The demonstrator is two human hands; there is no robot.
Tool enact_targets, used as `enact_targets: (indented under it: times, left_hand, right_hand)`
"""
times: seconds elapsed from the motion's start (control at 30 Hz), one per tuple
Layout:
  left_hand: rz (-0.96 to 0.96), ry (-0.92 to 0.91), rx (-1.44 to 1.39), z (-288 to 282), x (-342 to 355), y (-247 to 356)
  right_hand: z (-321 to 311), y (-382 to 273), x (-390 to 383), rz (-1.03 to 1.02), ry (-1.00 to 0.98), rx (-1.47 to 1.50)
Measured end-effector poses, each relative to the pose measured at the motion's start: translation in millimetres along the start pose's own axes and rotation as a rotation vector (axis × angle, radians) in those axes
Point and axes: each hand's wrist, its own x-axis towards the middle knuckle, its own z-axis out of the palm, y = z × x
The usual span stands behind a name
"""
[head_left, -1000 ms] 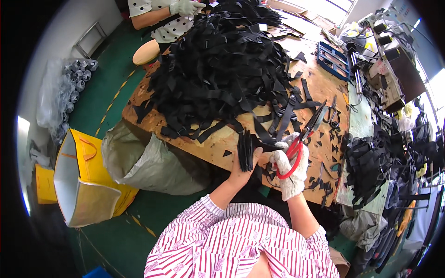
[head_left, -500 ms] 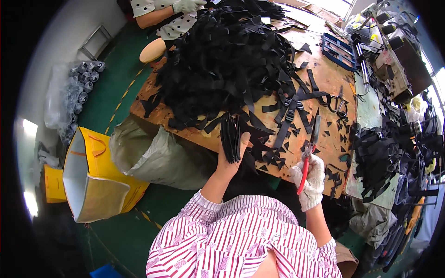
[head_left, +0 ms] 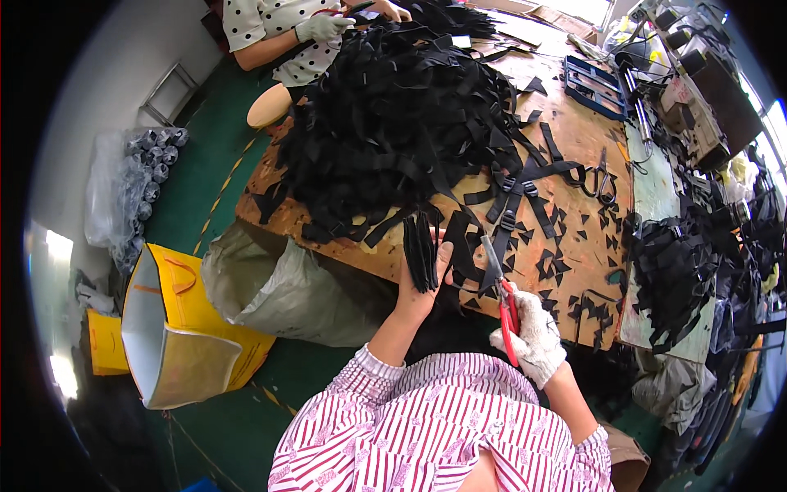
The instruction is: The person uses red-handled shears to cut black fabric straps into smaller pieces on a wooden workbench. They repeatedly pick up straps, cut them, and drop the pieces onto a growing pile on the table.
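Note:
My bare left hand [head_left: 420, 291] grips a bundle of black webbing straps [head_left: 420, 252], folded together, at the table's near edge. To its right, my right hand [head_left: 534, 338], in a white knit glove, is closed on red-handled scissors [head_left: 500, 279]. Their long metal blades point up and left, toward a black strap [head_left: 467, 246] beside the bundle. Whether the blades touch that strap I cannot tell. Beyond both hands rises a big heap of black straps [head_left: 393, 123]. Straps with black plastic buckles [head_left: 510, 220] lie just past the scissors.
Small black triangular offcuts [head_left: 553, 262] are scattered over the wooden table [head_left: 566, 189]. Another pair of scissors [head_left: 605, 180] and a blue tray [head_left: 594, 88] lie to the right. At left stand a pale sack [head_left: 287, 287] and a yellow bag [head_left: 193, 328]. A gloved co-worker [head_left: 324, 29] works across the heap.
The scissors have moved left toward the strap bundle, and their blades now tilt left. My left hand still holds the bundle. The co-worker's hands now show more, with a red-handled tool.

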Motion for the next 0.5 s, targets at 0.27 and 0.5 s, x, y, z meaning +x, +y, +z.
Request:
enact_targets:
  times: [0.27,0.5]
  left_hand:
    - [0.025,0.005,0.213,5,-2,-1]
    - [-0.065,-0.046,0.176,12,-7,-12]
  right_hand:
    - [-4,-4,3,-0.072,-0.017,-0.050]
    - [-4,-7,7,-0.058,-0.015,-0.038]
